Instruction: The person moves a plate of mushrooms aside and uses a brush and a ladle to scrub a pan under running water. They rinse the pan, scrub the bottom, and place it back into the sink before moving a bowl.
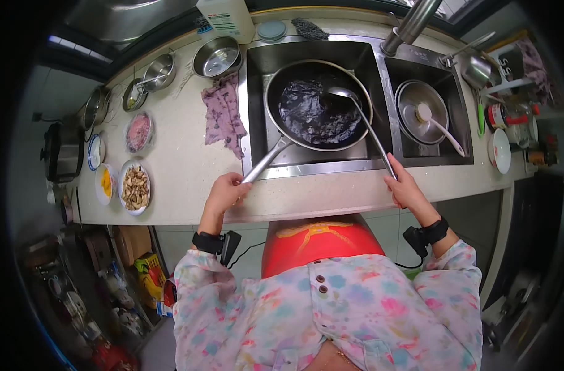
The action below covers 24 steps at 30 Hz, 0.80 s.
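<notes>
A dark wok [294,117] with water in it sits in the left sink basin [260,74]. My left hand [227,193] is closed round the end of the wok's silver handle [268,162]. In my right hand [405,185] is the long handle of a metal ladle [370,130]. The ladle's bowl lies inside the wok, over or in the rippling water, near the right of its middle. A purple patterned cloth [223,114] lies on the counter just left of the sink.
Left on the counter are a plate of chopped mushrooms [135,187], a bowl of pink meat [139,132] and a metal pot [217,57]. The right basin holds a metal bowl [412,102] and a white-handled brush [446,136]. The faucet [412,31] rises behind.
</notes>
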{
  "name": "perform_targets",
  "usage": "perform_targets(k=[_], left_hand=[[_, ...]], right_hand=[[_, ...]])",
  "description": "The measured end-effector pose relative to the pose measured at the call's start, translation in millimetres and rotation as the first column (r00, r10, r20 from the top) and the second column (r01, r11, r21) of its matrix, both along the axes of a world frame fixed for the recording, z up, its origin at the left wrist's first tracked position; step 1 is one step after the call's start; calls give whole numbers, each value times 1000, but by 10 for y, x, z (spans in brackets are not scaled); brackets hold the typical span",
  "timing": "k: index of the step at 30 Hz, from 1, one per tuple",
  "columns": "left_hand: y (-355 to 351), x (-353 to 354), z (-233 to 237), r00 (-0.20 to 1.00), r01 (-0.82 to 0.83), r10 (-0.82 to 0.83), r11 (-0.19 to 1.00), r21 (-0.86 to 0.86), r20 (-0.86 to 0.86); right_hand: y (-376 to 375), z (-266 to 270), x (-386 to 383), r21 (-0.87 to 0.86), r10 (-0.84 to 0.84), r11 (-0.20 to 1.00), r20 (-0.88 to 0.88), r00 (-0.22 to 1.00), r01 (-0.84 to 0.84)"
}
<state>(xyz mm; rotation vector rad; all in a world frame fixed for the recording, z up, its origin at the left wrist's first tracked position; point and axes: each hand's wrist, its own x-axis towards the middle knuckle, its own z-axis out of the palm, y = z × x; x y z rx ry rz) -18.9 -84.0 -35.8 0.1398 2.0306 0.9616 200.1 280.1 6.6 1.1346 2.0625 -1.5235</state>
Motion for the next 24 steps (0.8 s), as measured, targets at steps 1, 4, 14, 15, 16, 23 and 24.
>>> perform_targets(k=[1, 4, 14, 15, 16, 23, 24], left_hand=[[72, 23, 104, 986, -74, 57, 992, 100, 158], [309, 108, 365, 812, -291, 29, 886, 362, 583], [1544, 276, 948, -123, -985, -333, 155, -75, 935], [1646, 267, 1077, -103, -978, -256, 203, -51, 961], [1750, 261, 1215, -77, -967, -177, 254, -30, 981], [2107, 350, 1710, 372, -769, 117, 594, 235, 921], [2121, 377, 1755, 433, -732, 149, 634, 250, 889]], right_hand=[[-48, 96, 28, -60, -25, 998, 19, 1000, 26], [-120, 270, 158, -162, -76, 983, 40, 996, 82], [129, 640, 508, -420, -161, 895, 18, 987, 154], [214, 595, 539, -443, -173, 884, -5, 985, 153], [293, 557, 573, -466, -187, 872, -29, 982, 153], [596, 359, 680, -410, -101, 912, -221, 970, 2], [624, 346, 678, -388, -86, 922, -242, 966, -15]])
